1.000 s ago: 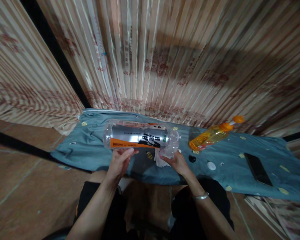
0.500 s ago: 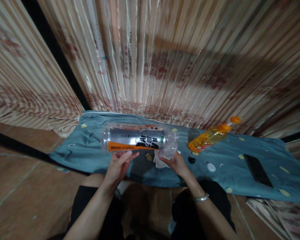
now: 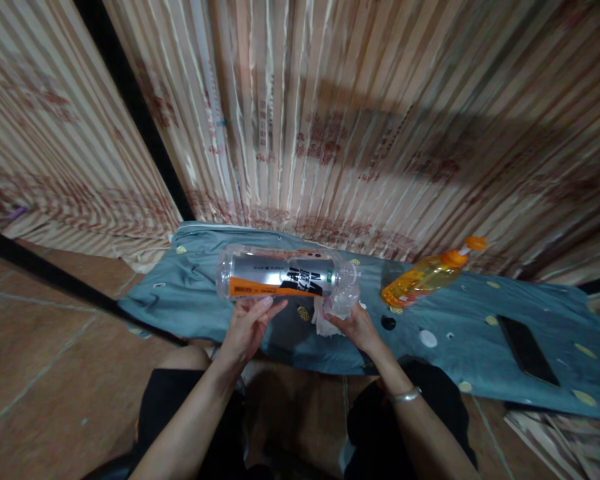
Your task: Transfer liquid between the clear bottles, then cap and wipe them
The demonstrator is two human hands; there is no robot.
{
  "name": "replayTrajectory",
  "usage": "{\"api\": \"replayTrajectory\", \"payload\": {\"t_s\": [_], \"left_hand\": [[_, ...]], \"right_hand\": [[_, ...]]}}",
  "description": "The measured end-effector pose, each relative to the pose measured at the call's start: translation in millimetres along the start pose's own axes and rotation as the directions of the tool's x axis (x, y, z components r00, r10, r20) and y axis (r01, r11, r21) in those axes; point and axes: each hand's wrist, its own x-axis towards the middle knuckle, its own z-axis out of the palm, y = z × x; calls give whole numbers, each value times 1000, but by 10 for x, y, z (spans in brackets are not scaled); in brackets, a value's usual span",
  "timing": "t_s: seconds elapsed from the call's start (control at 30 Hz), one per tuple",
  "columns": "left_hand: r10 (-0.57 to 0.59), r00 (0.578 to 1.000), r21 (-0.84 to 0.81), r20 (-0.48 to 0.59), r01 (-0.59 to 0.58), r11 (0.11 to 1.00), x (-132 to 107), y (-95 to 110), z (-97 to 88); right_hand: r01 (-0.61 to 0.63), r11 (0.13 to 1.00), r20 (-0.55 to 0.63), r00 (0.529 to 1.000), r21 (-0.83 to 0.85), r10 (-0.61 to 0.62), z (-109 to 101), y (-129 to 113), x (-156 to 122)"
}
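A large clear plastic bottle [image 3: 275, 273] with a silver, orange and black label lies sideways above the blue cloth, its neck toward the right. My left hand [image 3: 250, 323] grips it from below near its base, with the thumb along the near side. In my right hand [image 3: 353, 325] is a small clear plastic container [image 3: 344, 300], held against the large bottle's neck end. Its exact kind is hard to make out. A crumpled white tissue [image 3: 325, 323] shows just beneath the container, left of my right fingers. Whether the fingers touch the tissue, I cannot tell.
A pump bottle [image 3: 420, 283] of orange liquid tilts on the blue cloth [image 3: 290, 350] to the right. Nearby lie a black cap [image 3: 389, 323], a white disc [image 3: 429, 339] and a black phone [image 3: 529, 350]. A striped curtain [image 3: 300, 133] hangs behind, beside a dark pole [image 3: 135, 110].
The camera view has turned slightly, so the scene sits a little farther right. Both hands keep nearly the same hold on the bottle and the small container.
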Motion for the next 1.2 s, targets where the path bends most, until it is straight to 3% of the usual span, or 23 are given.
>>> {"api": "replayTrajectory", "payload": {"t_s": [0.63, 1.2], "left_hand": [[-94, 995, -17, -37, 94, 995, 49, 60, 16], [-51, 998, -60, -28, 49, 997, 154, 16, 28]], "right_hand": [[-4, 1000, 0, 1000, -19, 4, -18, -26, -7], [-18, 999, 5, 1000, -32, 18, -22, -20, -11]]}}
